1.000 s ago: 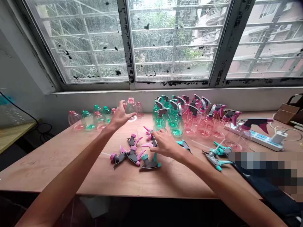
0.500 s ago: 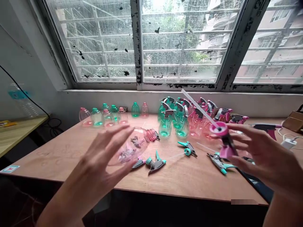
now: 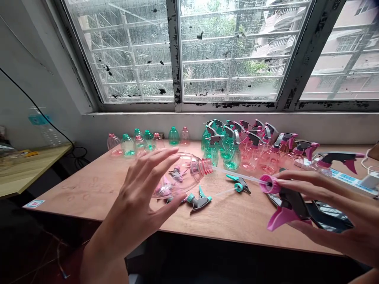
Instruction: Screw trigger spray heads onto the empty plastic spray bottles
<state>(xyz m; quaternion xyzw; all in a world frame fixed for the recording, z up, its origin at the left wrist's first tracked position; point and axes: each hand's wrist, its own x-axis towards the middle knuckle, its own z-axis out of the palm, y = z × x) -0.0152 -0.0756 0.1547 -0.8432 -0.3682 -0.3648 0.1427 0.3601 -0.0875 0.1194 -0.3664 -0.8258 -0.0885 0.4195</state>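
My left hand point(image 3: 148, 193) is closed around a clear pink bottle point(image 3: 185, 169), tilted on its side with its threaded neck toward the right. Through its wall, pink and grey shapes show. A pink and black spray trigger head point(image 3: 291, 201) is gripped in my right hand point(image 3: 334, 209). From its pink collar a clear dip tube point(image 3: 237, 173) reaches left, its tip at the bottle's mouth; whether it is inside I cannot tell. Below the bottle, a teal and grey trigger head point(image 3: 199, 201) lies on the wooden table, and another teal trigger head point(image 3: 239, 185) lies to its right.
Green and pink spray bottles point(image 3: 232, 154) with heads fitted crowd the table's back right. Several headless bottles point(image 3: 128, 145) stand at the back left. A dark tray-like object point(image 3: 328, 215) lies under my right hand. A white power strip point(image 3: 349, 181) sits at the right. Windows rise behind the table point(image 3: 97, 185).
The spray trigger head has turned from tube-up to nearly level, bringing the tube's tip to the bottle's mouth. The bottle now lies more level, and the whole view has shifted slightly.
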